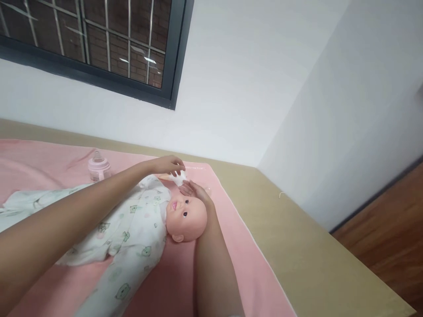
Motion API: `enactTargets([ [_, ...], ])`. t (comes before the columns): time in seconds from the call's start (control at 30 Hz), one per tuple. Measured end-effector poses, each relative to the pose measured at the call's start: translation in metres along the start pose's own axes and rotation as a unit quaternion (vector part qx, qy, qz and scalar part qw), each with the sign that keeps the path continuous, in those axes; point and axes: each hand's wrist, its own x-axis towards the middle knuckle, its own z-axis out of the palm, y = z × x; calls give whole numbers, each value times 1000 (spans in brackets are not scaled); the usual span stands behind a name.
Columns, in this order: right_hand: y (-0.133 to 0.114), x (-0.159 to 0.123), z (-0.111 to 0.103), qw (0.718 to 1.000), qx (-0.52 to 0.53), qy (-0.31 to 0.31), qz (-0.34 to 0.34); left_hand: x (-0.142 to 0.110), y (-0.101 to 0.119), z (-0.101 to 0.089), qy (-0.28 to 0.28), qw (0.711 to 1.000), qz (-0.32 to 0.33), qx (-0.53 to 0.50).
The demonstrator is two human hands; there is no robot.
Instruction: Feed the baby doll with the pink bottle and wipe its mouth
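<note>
A baby doll point(185, 218) in white printed clothes point(132, 233) lies on a pink towel point(231, 246), its head to the right. My left hand point(167, 165) reaches over the doll and pinches a small white wad, perhaps cotton or tissue point(179, 177), just beyond the doll's head. My right hand point(194, 191) rests against the far side of the doll's head, fingers curved along it.
A pink baby bottle point(98, 167) stands on the towel behind the doll. The towel covers a tan surface point(297, 246) that meets white walls at the back and right. A barred window point(99, 39) is upper left. Wooden floor point(390, 237) shows at the right.
</note>
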Motion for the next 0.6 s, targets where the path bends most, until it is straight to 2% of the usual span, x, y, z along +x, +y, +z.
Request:
enactTargets([
  [0.1, 3, 0, 0, 999, 39, 2, 24, -13, -12, -11, 61, 998, -22, -25],
  [0.17, 2, -1, 0, 998, 48, -5, 28, -19, -19, -13, 79, 995, -42, -37],
  [0.27, -1, -3, 2, 999, 38, -19, 22, -23, -28, -12, 87, 994, -58, -8],
  [0.43, -10, -20, 13, 999, 12, -51, 6, -17, -33, -4, 106, 991, -45, 64],
  [0.6, -20, -41, 24, 995, -2, -95, -3, -6, -27, 5, 68, 990, -6, 119],
])
